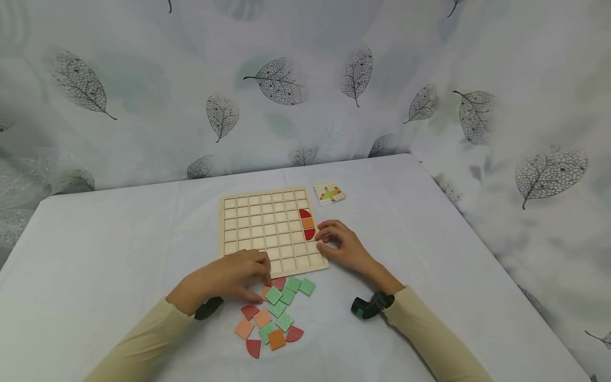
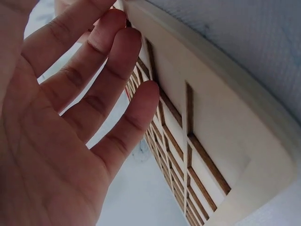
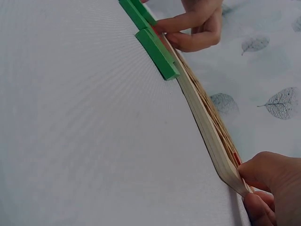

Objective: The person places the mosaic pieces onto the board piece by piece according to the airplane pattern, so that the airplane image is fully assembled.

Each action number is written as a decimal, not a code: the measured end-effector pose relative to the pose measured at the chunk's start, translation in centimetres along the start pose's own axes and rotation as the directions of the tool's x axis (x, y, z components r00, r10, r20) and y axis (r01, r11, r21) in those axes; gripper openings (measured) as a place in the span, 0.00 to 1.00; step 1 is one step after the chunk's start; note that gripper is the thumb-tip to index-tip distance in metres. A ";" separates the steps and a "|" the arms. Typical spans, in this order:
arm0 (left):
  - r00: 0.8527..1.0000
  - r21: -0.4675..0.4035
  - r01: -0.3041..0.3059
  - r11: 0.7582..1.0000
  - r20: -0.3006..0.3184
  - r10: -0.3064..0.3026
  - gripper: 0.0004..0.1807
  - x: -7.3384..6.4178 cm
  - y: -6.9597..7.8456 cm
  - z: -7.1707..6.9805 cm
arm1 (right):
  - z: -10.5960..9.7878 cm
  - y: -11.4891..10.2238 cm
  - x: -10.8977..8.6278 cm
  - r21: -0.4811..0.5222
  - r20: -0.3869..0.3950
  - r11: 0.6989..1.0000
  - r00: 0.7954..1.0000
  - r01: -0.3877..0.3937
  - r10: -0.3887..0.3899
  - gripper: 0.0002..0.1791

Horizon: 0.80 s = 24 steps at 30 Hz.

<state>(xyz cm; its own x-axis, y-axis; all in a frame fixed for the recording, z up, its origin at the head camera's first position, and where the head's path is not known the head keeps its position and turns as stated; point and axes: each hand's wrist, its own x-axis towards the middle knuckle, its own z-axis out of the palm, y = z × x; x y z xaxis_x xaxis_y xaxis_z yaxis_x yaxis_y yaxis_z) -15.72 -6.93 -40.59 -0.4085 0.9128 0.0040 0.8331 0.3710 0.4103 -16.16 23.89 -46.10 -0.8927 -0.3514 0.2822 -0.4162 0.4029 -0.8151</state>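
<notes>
Three tiles (image 1: 308, 223) set in the wooden grid board (image 1: 255, 220), both hands at its edges

Head view: the board lies flat on the white surface (image 1: 119, 276). In its right-hand column sit two red quarter-circles with an orange square between them. The pattern card (image 1: 329, 193) rests just beyond the far right corner. The left hand (image 1: 236, 276) is over the near edge, its thumb and index finger bent about an orange tile (image 1: 265, 292); whether they pinch it I cannot tell. Loose green squares (image 1: 285, 321), red quarter-circles and orange squares lie clustered beside it. The right hand (image 1: 347, 246) is at the board's right edge, thumb and index finger bent and apart.

Left wrist view: the palm faces the camera, its visible fingers (image 2: 126, 54) only slightly bent, with the board's grooved cells close behind.

Right wrist view: the right hand's fingers (image 3: 261, 169) touch the board's rim near a corner, but I cannot tell whether they grip it. Green tiles lie by the near edge, close to the left hand.
</notes>
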 end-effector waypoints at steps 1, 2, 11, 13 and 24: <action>1.000 0.006 -0.004 1.000 -0.004 0.004 0.12 0.0 0.0 0.0 | 0.0 0.0 0.0 0.001 0.000 1.000 1.000 -0.001 0.001 0.08; 1.000 0.012 -0.006 1.000 -0.008 0.006 0.12 0.0 0.0 0.0 | 0.0 0.0 0.0 0.001 0.000 1.000 1.000 -0.002 0.002 0.08; 0.999 0.041 -0.022 0.999 -0.030 0.024 0.10 0.0 0.0 0.2 | 0.0 -1.4 0.0 -0.010 -0.022 0.999 0.999 0.049 -0.050 0.09; 0.999 0.040 -0.021 0.999 -0.030 0.022 0.10 0.0 -0.1 0.2 | -0.1 -2.4 0.0 -0.016 -0.021 0.999 0.998 0.050 -0.051 0.09; 1.000 -0.069 0.007 0.998 0.007 -0.007 0.10 0.3 -0.1 -0.5 | -0.2 -2.4 0.0 -0.016 -0.012 0.999 0.999 0.038 -0.039 0.08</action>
<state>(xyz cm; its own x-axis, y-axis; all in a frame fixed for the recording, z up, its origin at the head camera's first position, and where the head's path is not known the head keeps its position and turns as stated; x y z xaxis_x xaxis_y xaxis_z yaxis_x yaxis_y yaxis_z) -16.11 -6.80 -40.22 -0.4119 0.9112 -0.0049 0.8022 0.3651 0.4724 -15.19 23.09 -44.08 -0.8780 -0.3566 0.3193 -0.4528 0.4022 -0.7957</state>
